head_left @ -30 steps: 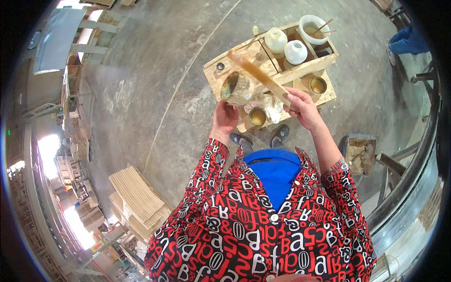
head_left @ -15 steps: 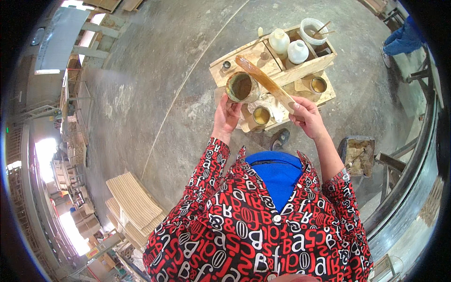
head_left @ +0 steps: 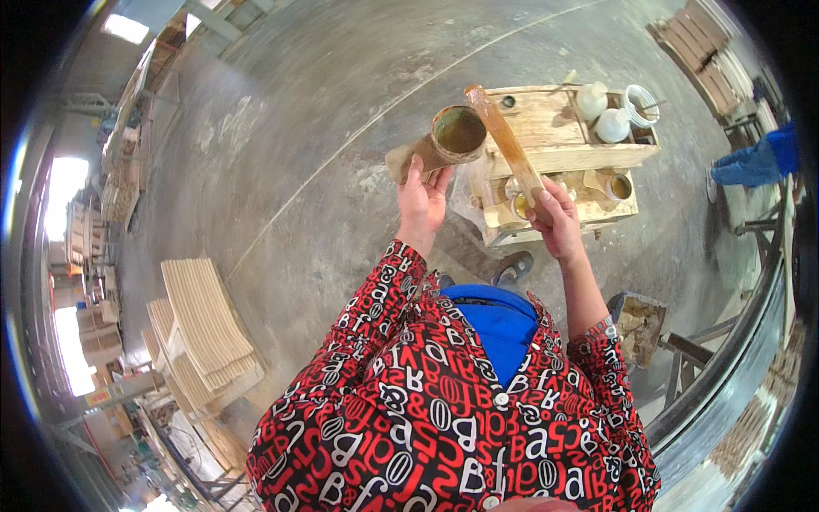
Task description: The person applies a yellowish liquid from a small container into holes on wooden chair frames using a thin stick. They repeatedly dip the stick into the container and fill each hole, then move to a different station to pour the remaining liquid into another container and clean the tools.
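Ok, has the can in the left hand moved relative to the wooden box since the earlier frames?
Yes, left in the view: the can overlapped the left part of the wooden box earlier; now it shows beside that end.

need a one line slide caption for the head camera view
Left hand holding an open container, right hand gripping an amber-coated wooden stick, near a wooden caddy with two white bottles.

Scuffed grey floor (head_left: 299, 111) surrounds me, crossed by a pale line (head_left: 418, 89); bright openings (head_left: 68, 198) glare at my left, dark framing (head_left: 688, 348) stands right.
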The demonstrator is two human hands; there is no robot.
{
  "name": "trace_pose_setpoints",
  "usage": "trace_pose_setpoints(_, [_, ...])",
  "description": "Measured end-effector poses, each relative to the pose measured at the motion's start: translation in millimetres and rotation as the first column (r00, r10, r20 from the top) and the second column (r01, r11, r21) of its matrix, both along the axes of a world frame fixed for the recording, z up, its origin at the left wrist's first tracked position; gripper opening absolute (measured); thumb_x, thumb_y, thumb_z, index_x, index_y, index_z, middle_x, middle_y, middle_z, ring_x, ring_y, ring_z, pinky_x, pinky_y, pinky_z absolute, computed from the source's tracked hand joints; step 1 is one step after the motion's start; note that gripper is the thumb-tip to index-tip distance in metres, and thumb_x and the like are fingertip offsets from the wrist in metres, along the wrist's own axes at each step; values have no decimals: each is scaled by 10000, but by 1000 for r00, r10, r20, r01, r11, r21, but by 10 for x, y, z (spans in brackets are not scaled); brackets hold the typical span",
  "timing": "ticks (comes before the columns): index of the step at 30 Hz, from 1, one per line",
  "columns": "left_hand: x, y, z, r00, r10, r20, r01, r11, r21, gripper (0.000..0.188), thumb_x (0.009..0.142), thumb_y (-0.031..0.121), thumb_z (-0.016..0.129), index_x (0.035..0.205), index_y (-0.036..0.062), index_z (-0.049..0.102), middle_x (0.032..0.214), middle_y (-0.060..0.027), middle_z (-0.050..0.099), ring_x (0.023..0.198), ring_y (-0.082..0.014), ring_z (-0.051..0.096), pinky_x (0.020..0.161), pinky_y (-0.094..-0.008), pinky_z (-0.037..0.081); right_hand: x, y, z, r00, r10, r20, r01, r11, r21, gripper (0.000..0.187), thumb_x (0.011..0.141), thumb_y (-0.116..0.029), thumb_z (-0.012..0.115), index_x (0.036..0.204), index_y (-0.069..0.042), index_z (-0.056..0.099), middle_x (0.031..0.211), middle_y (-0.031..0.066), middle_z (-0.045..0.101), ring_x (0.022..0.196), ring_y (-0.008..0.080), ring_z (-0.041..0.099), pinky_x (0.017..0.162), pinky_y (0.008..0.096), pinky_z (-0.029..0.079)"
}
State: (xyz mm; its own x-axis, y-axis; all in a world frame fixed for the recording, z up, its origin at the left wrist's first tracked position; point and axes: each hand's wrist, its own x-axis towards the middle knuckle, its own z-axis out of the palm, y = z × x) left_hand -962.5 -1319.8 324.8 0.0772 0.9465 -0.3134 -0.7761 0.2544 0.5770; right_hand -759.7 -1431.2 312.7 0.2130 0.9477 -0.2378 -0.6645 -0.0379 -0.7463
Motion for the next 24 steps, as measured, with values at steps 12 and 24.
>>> trace_pose_setpoints(12, [-746,-52,204,949,193,-248,-103,937,335,280,899,119,528,1166,45,482,1133,-88,549,1034,-227,552,851,-403,511,8,-351,154,988,-59,-139,72,993,91,277,902,-276,482,1117,-100,485,923,47,570,619,119,511,389,175,318])
trace_pose_setpoints(24, [237,56,-631,980,-201,-10,195,962,-191,260,888,108,465,1095,-49,464,1092,-155,523,1029,-266,515,934,-423,444,1309,-1333,-356,829,-559,23,550,806,-219,405,753,-46,464,1155,1,453,968,109,552,697,187,586,445,232,395])
